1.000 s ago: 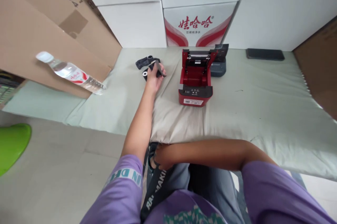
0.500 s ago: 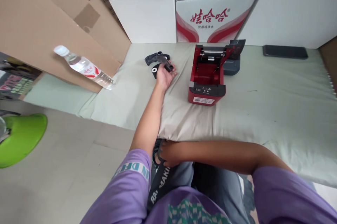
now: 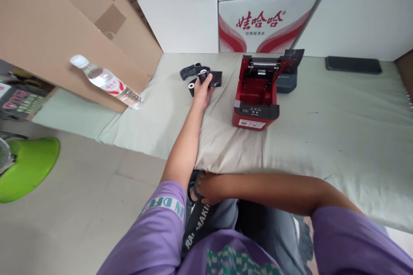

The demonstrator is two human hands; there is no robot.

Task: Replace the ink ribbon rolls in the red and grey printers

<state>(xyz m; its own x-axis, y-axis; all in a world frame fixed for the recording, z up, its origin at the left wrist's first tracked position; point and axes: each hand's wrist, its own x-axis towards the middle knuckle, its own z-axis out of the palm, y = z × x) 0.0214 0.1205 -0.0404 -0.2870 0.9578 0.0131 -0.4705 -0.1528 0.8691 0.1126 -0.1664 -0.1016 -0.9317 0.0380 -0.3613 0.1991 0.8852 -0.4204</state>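
Note:
My left hand (image 3: 203, 92) is closed on a black film roll (image 3: 202, 78), and a short flap of the shiny film sticks out to the right. Close behind and beside it lie a crumpled black film strip (image 3: 187, 72) and another black roll with a white core (image 3: 191, 88). My right hand (image 3: 211, 187) rests low over my leg at the bed edge, its fingers apart and partly hidden. To the right of the film stands a red and black label printer (image 3: 254, 118), its lid raised and its red bay bare.
A water bottle (image 3: 108, 83) leans near a cardboard box (image 3: 64, 21) on the left. White cartons (image 3: 180, 21) line the back. A black phone (image 3: 353, 65) lies at the far right of the pale cloth (image 3: 322, 137). A green seat (image 3: 29, 167) stands on the floor.
My left hand has turned over from palm up to knuckles up. The film roll in it now shows its end and a flat flap. My right hand stays put.

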